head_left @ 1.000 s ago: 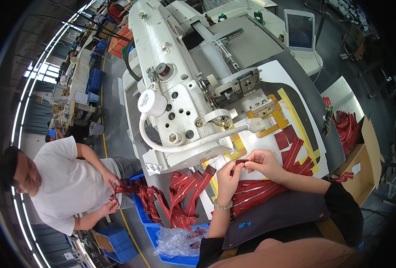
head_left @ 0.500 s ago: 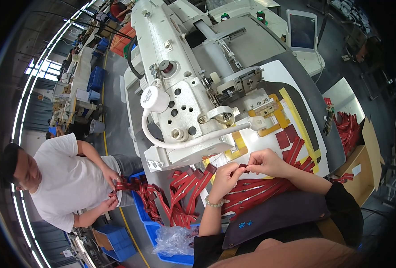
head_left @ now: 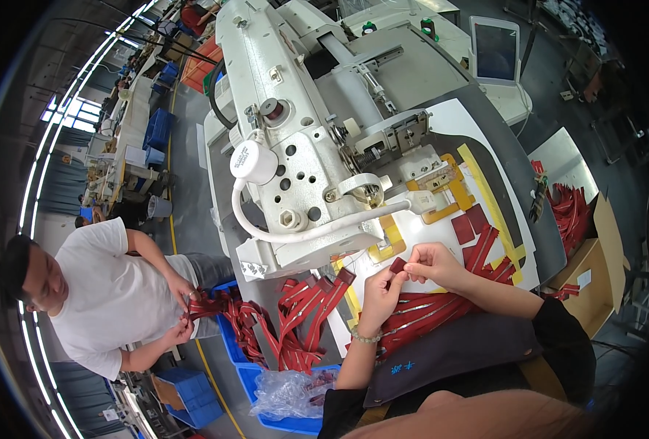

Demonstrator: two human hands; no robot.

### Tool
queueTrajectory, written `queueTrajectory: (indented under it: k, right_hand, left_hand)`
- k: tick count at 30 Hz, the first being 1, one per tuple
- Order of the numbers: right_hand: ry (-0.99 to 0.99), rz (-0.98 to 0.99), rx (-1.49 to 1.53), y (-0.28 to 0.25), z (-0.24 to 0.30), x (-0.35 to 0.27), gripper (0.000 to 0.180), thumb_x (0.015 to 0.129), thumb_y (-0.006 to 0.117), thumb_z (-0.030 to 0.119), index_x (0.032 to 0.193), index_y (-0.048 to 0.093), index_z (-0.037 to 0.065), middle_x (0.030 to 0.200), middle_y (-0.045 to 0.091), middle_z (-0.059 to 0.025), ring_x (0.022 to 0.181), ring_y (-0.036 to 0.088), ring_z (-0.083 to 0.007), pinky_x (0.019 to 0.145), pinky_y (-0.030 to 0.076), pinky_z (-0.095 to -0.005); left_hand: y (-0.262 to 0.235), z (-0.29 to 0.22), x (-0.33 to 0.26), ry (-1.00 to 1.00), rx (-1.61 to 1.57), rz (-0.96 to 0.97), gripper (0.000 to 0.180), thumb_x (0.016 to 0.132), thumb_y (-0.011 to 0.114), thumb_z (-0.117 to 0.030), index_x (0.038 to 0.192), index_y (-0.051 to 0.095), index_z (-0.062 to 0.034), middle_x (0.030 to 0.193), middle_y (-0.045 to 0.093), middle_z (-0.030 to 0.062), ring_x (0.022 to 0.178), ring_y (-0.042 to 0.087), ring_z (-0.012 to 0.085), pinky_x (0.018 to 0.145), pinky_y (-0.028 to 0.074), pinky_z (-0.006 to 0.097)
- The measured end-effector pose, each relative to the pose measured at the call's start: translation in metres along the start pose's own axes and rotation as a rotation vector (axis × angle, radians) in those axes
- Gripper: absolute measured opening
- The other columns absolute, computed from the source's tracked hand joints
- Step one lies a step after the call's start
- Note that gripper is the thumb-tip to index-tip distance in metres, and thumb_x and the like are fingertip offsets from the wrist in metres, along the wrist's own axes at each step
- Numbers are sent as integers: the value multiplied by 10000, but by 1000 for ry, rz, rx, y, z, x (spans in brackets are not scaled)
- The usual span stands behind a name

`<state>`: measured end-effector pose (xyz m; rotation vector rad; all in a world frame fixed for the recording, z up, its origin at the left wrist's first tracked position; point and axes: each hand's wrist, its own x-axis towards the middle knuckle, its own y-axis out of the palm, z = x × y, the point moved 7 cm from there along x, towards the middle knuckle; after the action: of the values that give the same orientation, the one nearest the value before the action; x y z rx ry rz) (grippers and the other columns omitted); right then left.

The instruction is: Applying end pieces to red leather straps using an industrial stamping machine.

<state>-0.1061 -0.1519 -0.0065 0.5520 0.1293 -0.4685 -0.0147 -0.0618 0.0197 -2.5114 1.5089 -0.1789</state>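
Observation:
A small dark red fabric tab (head_left: 397, 265) is pinched between my two hands, just in front of the sewing machine head. My left hand (head_left: 381, 294) grips it from the left with thumb and fingers. From the right, the fingertips of my right hand (head_left: 435, 265) close on its edge. Beneath my wrists lie red zippers (head_left: 419, 316) with pale metallic teeth, spread over the white work plate. Two flat dark red patches (head_left: 471, 223) rest beside the yellow-edged clamp (head_left: 452, 192). More zippers with dark tabs (head_left: 313, 311) hang off the table's left side.
The white sewing machine (head_left: 317, 183) fills the middle. Blue bins (head_left: 302, 423), one with clear plastic, stand at the left. A co-worker in a white shirt (head_left: 112, 293) handles red zippers there. A cardboard box (head_left: 584, 274) and more red zippers (head_left: 569, 216) are at the right.
My left hand has shifted slightly right and turned more upright. The dark red tab now stands up between my fingers and shows more of its face. My right hand has barely moved.

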Motion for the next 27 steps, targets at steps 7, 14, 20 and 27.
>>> queueTrajectory:
  k: [7,14,20,27]
  right_hand:
    - [-7,56,-68,1,-1,-3,123,890,634,89,806,573,23,720,609,-26,612,535,-43,528,429,-180]
    - [-13,42,-57,1,-4,-3,115,887,634,82,812,571,22,747,616,-23,626,544,-40,533,437,-179]
    - [-19,41,-91,3,-2,-4,109,883,638,77,817,570,22,752,620,-23,635,554,-43,539,450,-183]
    - [-24,44,-279,3,13,-2,118,859,656,70,799,612,-21,730,641,-50,624,582,-61,556,473,-197]
  left_hand:
    - [-12,8,6,-89,-37,70,243,927,599,-188,766,588,-6,575,501,-6,522,417,48,481,339,230]
    - [-12,5,8,-112,-41,85,226,912,619,-173,758,604,-9,529,477,-29,471,385,28,442,306,220]
    - [-16,9,8,-160,5,114,182,887,639,-128,750,640,-8,581,524,-29,554,426,28,503,331,206]
    - [-20,0,16,-51,111,203,202,869,657,-150,739,621,1,560,512,9,529,435,60,486,344,239]
